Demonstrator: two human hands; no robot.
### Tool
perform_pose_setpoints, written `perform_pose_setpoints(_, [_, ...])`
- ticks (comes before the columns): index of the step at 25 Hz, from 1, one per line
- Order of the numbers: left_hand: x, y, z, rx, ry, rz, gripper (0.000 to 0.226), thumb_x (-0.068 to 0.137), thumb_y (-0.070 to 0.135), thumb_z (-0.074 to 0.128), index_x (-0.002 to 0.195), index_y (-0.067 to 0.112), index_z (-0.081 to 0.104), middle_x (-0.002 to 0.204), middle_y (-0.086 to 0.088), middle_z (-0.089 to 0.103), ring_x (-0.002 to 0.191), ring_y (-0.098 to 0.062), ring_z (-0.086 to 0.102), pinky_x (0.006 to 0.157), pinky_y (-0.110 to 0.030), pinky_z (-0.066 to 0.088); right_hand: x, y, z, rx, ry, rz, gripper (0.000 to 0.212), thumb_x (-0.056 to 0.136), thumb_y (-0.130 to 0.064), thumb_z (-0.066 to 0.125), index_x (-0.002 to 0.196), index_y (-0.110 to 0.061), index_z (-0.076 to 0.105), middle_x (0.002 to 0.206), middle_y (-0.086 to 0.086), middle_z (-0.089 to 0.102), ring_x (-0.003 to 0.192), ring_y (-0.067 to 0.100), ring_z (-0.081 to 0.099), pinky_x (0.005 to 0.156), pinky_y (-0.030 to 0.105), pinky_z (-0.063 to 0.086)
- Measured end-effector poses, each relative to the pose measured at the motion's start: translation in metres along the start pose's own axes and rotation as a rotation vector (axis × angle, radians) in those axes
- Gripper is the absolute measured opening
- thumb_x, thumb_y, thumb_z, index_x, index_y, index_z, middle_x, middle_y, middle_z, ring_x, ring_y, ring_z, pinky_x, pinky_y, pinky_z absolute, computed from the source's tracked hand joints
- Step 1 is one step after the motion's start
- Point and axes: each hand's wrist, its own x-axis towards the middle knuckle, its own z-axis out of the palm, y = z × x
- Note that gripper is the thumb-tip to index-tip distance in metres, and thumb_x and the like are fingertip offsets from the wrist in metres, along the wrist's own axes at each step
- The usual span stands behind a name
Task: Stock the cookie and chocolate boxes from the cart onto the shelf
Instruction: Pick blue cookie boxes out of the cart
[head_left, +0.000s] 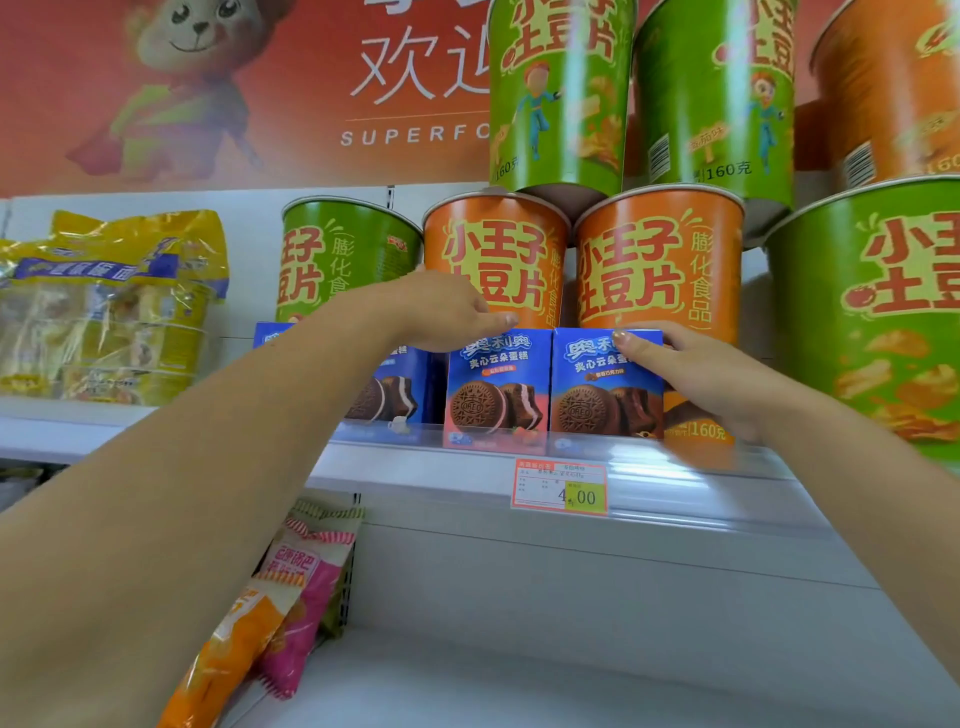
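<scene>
Three blue Oreo cake boxes stand in a row at the front of the shelf (467, 470): a left box (395, 384) partly hidden by my left arm, a middle box (496, 387) with a pink lower band, and a right box (597, 395). My left hand (441, 312) reaches over the top of the middle box, fingers stretched along its upper edge. My right hand (711, 374) grips the right box at its right side, fingers curled over its top corner.
Green and orange potato-chip tubs (498, 254) are stacked behind and to the right of the boxes. Yellow snack bags (114, 306) lie at the left. A price tag (561, 486) marks the shelf edge. Orange and pink bags (291, 597) lean on the lower shelf.
</scene>
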Motion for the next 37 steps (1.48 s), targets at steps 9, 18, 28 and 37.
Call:
perform_pose_setpoints(9, [-0.006,-0.037,0.009,-0.205,0.017,0.057,0.049,0.091,0.060,0.044,0.132,0.036,0.055,0.137,0.006,0.054,0.118,-0.015,0.050,0.091,-0.028,0.033,0.004,-0.008,0.025,-0.059,0.001,-0.024,0.035,0.076,-0.066,0.059,0.101,-0.042,0.054,0.121,-0.004,0.058,0.102,0.013,0.060,0.093,0.045,0.053])
perform_pose_setpoints(18, [-0.032,-0.047,0.004,-0.423,0.185,-0.012,0.047,0.093,0.060,0.039,0.130,0.037,0.056,0.143,0.010,0.048,0.127,-0.014,0.043,0.103,-0.034,0.031,-0.016,-0.013,0.022,-0.041,0.201,-0.138,0.052,0.088,-0.065,0.046,0.127,-0.031,0.051,0.122,-0.007,0.053,0.110,0.012,0.050,0.078,0.023,0.048])
perform_pose_setpoints(28, [-0.213,-0.075,0.038,-0.614,0.312,-0.385,0.030,0.094,0.042,0.053,0.123,0.037,0.060,0.114,0.016,0.064,0.089,0.020,0.056,0.090,-0.012,0.045,-0.102,-0.026,0.137,0.237,0.075,-0.777,0.015,0.095,-0.021,0.048,0.103,-0.021,0.061,0.101,0.001,0.059,0.092,0.001,0.058,0.081,0.018,0.046])
perform_pose_setpoints(37, [-0.503,-0.121,0.149,-0.688,-0.170,-0.857,0.037,0.090,0.040,0.062,0.126,0.034,0.056,0.128,0.009,0.059,0.118,-0.008,0.056,0.102,-0.027,0.043,-0.321,0.032,0.365,0.305,-0.681,-0.419,0.014,0.096,-0.020,0.052,0.108,-0.027,0.056,0.108,0.000,0.054,0.093,0.007,0.058,0.078,0.011,0.045])
